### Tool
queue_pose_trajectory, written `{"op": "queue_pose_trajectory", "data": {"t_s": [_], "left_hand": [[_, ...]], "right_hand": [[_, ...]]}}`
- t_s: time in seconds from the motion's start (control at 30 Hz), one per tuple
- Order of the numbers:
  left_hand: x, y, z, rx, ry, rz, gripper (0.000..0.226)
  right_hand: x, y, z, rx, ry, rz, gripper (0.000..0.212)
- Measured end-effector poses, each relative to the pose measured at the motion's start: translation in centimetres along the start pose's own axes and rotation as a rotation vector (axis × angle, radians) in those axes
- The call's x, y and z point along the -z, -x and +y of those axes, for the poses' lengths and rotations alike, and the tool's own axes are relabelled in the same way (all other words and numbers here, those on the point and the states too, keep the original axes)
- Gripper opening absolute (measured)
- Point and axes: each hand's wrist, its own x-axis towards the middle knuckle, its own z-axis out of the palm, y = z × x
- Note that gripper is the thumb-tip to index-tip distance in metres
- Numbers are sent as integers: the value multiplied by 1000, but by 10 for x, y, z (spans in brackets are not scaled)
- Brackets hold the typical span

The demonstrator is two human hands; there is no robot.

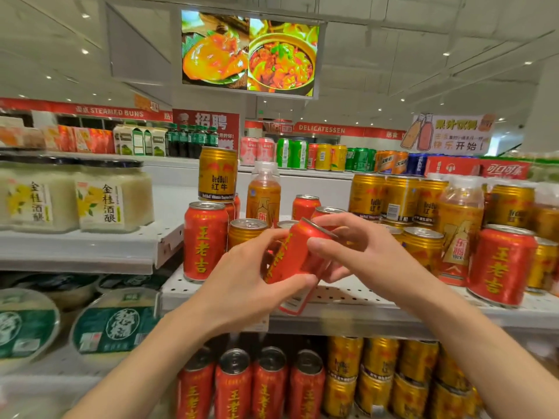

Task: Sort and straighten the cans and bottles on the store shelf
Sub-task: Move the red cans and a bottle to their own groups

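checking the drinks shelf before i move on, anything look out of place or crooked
Yes. A gold Red Bull can is perched on top of red cans at the left. Red and gold cans and orange bottles are mixed together. Both hands hold a tilted red can above the shelf.

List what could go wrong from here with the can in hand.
1. The red can is tilted in both hands above the shelf edge; a loose grip could drop it onto the cans below.
2. Setting it down may knock the gold can or the stacked Red Bull can.
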Motion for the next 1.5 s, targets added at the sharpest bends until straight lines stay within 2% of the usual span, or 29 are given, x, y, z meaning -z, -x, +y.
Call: {"op": "queue_pose_trajectory", "data": {"t_s": [0.1, 0.17, 0.27, 0.33, 0.4, 0.8, 1.07, 1.2, 1.33, 1.5], "left_hand": [[-1, -1, -1, 26, -11, 30, 70], [-2, 1, 0, 52, -6, 69, 66], [-2, 4, -4, 75, -15, 106, 72], [-1, 5, -6, 86, -12, 129, 74], [0, 7, -7, 102, -11, 153, 75], [11, 13, 0, 151, -73, 241, 76], [33, 9, 10, 205, -104, 302, 82], [45, 3, 15, 228, -110, 336, 86], [54, 0, 16, 237, -115, 358, 77], [63, -1, 10, 250, -123, 351, 79]], "right_hand": [[7, -1, 4, -10, 12, -22, 55], [19, -1, 7, -42, 27, 3, 44], [29, -2, 18, -82, 307, 44, 24], [25, -6, 28, -83, 505, 25, 22], [19, -11, 33, -62, 588, 25, 19], [11, -38, 46, -2, 579, 17, 29], [7, -62, -3, 194, 473, 184, 16], [-12, -103, -15, 175, 518, 161, 28], [-31, -138, -16, 129, 631, 113, 58], [-50, -169, -13, 2, 679, 12, 84]]}}
